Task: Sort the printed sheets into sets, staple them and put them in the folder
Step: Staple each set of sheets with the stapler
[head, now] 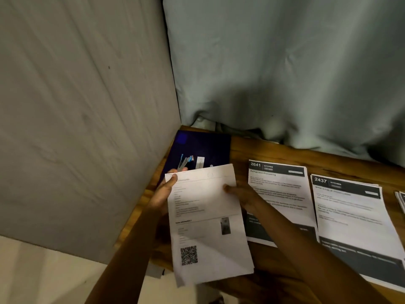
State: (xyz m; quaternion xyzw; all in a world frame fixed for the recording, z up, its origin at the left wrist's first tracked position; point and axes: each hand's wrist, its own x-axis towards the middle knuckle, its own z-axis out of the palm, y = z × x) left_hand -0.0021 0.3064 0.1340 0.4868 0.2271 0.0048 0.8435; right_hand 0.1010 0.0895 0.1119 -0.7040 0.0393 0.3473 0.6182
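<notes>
Pinching the top left corner of a set of sheets (208, 229) with the left hand (163, 194), thumb on top, just in front of the dark blue folder (206, 145) bearing the stapler (185, 163). Gripping its right edge with the right hand (244, 199), thumb on the paper. Flat on the worktop (252, 153) further right: sheet 2641 (282, 194), then sheet 2437 (352, 213).

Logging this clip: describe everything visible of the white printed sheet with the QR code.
The white printed paper sheet is portrait, held over the left end of the wooden table. It bears blurred text lines, a small photo at right and a black QR code bottom left. The left hand pinches its top left corner, the right hand grips its right edge, thumb on top. Its top edge overlaps the dark blue folder. One sheet or several, I cannot tell.
</notes>
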